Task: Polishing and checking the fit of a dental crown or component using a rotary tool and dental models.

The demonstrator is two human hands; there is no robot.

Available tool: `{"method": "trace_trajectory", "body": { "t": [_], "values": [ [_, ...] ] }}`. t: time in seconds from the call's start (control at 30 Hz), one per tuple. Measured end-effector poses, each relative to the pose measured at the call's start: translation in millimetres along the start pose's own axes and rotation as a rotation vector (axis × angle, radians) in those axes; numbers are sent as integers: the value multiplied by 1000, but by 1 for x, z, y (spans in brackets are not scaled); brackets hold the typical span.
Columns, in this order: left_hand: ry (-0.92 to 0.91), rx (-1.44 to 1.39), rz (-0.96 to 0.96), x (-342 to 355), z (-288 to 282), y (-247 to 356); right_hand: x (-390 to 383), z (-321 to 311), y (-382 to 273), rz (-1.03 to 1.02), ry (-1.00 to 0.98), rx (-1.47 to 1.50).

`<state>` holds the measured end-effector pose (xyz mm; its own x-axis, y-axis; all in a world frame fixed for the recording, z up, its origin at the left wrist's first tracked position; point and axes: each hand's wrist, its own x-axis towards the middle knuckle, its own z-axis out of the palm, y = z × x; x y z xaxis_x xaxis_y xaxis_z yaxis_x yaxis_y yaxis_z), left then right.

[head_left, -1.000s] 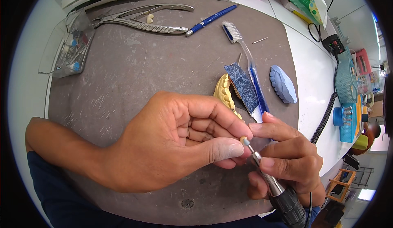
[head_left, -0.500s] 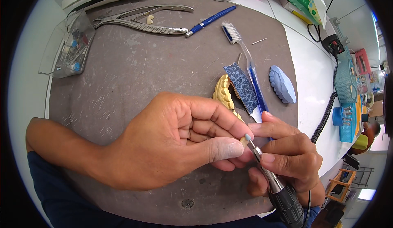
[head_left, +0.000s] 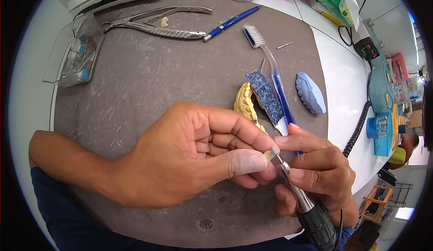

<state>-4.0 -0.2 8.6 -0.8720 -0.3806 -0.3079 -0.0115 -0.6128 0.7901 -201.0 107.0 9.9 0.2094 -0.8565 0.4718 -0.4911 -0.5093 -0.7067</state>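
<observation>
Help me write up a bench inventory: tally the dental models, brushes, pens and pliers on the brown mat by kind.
Dental models: 2 (yellow model, blue model)
Toothbrush: 1
Blue pen: 1
Metal pliers: 1
Total: 5

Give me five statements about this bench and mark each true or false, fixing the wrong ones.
1. The right hand holds a rotary handpiece. True.
2. A blue dental cast lies right of the toothbrush. True.
3. The left hand holds the toothbrush. False: it pinches a small pale piece.
4. The yellow dental cast lies left of the blue patterned sheet. True.
5. The blue pen stands in the clear bin. False: it lies on the brown mat, near the pliers.
</observation>
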Motion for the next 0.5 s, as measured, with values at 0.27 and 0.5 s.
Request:
{"method": "trace_trajectory", "body": {
  "t": [0.27, 0.5],
  "values": [
    [-14, -4, -12, 1, -1, 0, 1, -5, 1, -6, -96, -48],
    [-9, -5, 29, 1, 0, -1, -1, -4, 4, -13, 28, -20]
  ]
}}
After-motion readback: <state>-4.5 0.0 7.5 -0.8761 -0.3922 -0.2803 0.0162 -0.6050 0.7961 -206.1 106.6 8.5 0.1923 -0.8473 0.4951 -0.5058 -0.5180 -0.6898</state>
